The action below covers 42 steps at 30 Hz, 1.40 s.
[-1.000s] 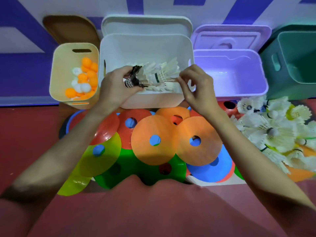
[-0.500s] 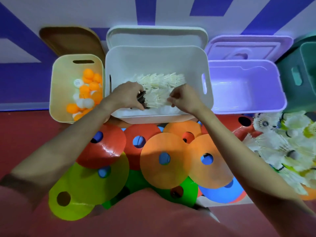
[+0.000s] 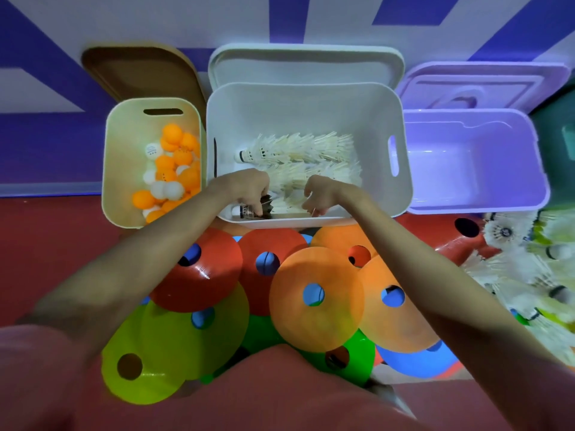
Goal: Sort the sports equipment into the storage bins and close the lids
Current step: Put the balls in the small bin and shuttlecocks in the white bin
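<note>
- Both hands have sunk deeper since half a second ago, down to the near wall of the white plastic storage bin (image 3: 311,110), and the stacked row of shuttlecocks they carry now lies low against that wall.
- Left hand (image 3: 249,189): its grip pinches the dark-feathered end of the near row of white feather shuttlecocks (image 3: 280,204), fingers curled down around it.
- Right hand (image 3: 320,194): fingers curl over the row's other end; whether that grip clasps the feathers or merely rests on them I cannot tell.
- That row's long axis runs left to right, cork end pointing left toward the left wall.
- Two further nested rows of white shuttlecocks (image 3: 298,149) lie behind it on the bin floor, also left to right, with one cork tip showing at the left end.
- Four open bins stand along the wall: a cream plastic bin (image 3: 124,157) holding orange and white ping-pong balls (image 3: 169,169), too heaped to count, the white bin, a lilac plastic bin (image 3: 476,169), and the edge of a green bin (image 3: 557,132).
- Three lids lean behind them: a brown lid (image 3: 140,73), a white lid (image 3: 305,65), and a lilac lid (image 3: 485,85).
- Flat round marker discs with centre holes (image 3: 314,293) overlap on the red floor (image 3: 46,244) in orange, red, green, yellow-green and blue.
- A loose pile of white and yellow-green shuttlecocks (image 3: 529,262) lies on the right.
</note>
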{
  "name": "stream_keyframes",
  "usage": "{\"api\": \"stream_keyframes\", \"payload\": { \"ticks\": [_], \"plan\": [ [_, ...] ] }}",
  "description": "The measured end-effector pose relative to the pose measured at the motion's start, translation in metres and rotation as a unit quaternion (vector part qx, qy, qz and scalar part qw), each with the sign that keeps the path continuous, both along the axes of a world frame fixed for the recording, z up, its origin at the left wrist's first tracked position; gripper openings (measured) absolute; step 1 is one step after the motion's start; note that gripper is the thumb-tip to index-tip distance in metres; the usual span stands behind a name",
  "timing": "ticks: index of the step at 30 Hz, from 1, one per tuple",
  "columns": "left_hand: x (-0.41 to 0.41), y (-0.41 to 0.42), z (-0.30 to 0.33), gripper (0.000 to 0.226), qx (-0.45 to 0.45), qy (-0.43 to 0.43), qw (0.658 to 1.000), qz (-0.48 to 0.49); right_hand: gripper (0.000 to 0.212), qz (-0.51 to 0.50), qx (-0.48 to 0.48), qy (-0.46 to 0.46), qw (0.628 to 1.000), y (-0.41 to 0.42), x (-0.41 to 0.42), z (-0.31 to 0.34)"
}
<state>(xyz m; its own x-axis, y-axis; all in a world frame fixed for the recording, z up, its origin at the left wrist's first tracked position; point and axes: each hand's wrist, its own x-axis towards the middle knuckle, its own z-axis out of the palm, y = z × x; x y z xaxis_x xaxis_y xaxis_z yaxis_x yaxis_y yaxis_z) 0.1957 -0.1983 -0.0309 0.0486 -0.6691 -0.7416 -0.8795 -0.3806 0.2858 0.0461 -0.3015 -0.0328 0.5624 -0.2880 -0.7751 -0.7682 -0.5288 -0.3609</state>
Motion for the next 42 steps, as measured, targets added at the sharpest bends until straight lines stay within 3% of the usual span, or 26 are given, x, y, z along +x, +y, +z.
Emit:
{"api": "stream_keyframes", "payload": {
  "ticks": [3,6,10,15,20,31,39,42],
  "plan": [
    [0.000,0.000,0.005,0.049,-0.007,0.001,1.000,0.015,0.020,-0.005,0.008,0.014,1.000,0.002,0.000,0.002],
    [-0.001,0.003,0.011,0.035,-0.022,-0.016,0.999,0.021,0.036,-0.018,-0.023,0.012,0.999,0.002,-0.005,0.007],
    [-0.009,0.015,0.024,0.042,-0.112,-0.045,0.992,0.043,0.043,-0.042,-0.124,-0.090,0.987,0.009,-0.025,0.031],
    [-0.049,0.036,0.044,0.028,-0.324,0.022,0.936,0.137,0.037,-0.118,-0.235,-0.290,0.920,0.037,-0.079,0.063],
    [-0.101,0.050,0.068,0.023,-0.427,0.066,0.891,0.136,0.035,-0.174,-0.299,-0.359,0.867,0.059,-0.159,0.077],
    [-0.226,0.052,0.047,0.024,-0.399,0.105,0.909,0.050,0.029,-0.246,-0.320,-0.338,0.850,0.062,-0.334,0.044],
    [-0.325,0.027,0.031,0.024,-0.388,0.105,0.913,0.064,0.025,-0.321,-0.400,-0.384,0.768,0.027,-0.417,0.044],
    [-0.359,0.008,0.028,0.031,-0.398,0.106,0.908,0.082,0.040,-0.342,-0.389,-0.366,0.773,0.007,-0.435,0.033]
  ]
}}
